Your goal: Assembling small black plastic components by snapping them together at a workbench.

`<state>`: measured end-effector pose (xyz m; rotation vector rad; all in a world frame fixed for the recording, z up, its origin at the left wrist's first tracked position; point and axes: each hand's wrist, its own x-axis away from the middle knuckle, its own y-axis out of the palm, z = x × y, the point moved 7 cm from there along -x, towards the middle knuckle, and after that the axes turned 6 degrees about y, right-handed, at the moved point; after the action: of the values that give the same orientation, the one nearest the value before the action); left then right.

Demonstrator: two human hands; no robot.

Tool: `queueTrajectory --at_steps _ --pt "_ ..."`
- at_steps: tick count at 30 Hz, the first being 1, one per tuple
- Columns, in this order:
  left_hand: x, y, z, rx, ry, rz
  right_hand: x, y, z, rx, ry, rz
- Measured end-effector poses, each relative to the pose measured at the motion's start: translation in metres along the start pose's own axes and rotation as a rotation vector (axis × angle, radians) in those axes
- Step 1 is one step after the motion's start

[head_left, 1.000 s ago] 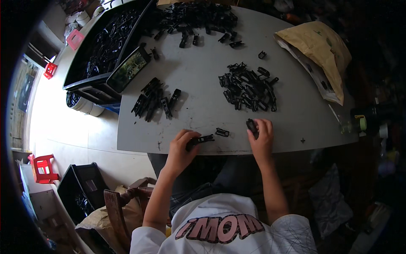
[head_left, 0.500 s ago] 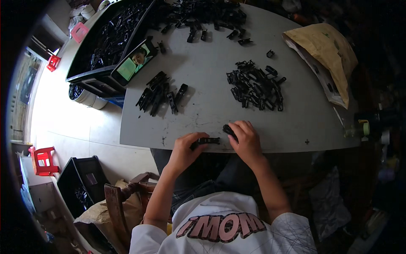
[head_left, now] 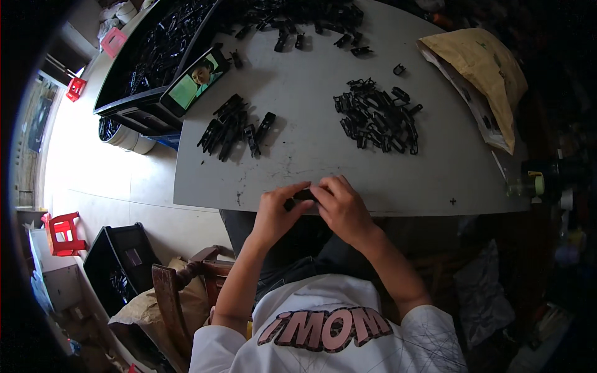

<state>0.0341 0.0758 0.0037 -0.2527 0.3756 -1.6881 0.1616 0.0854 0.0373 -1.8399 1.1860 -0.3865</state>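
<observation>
My left hand [head_left: 275, 214] is closed round a black clip-like part [head_left: 303, 195], held over the table's near edge. Against that part's right end press the fingers of my right hand [head_left: 342, 211], also closed. The small black piece that my right hand held earlier is hidden behind its fingers now. Beyond my left hand lies a small pile of long black clip-like parts [head_left: 227, 132]. A larger heap of black parts with open frames [head_left: 376, 118] lies beyond my right hand.
More black parts [head_left: 298, 22] cover the grey table's [head_left: 298, 118] far end. A phone [head_left: 196, 81] leans on a black crate [head_left: 140, 115] full of parts at far left. A brown paper bag [head_left: 482, 68] lies at right. Another crate [head_left: 134, 248] stands beside a wooden chair [head_left: 168, 304].
My hands have come together from apart, bringing the left hand's black part and the right hand's small piece to one spot. The view has shifted slightly.
</observation>
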Motion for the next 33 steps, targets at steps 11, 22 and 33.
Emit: queueTrajectory --at_steps 11,22,33 --pt "0.037 0.028 0.012 0.299 0.108 -0.114 0.058 0.011 0.035 -0.627 0.408 -0.158" --pt "-0.026 -0.072 0.013 -0.761 0.272 0.341 0.028 -0.059 0.097 -0.081 0.510 0.241" --pt "-0.032 -0.071 0.003 -0.960 0.335 0.231 -0.028 -0.057 0.111 0.417 0.192 0.391"
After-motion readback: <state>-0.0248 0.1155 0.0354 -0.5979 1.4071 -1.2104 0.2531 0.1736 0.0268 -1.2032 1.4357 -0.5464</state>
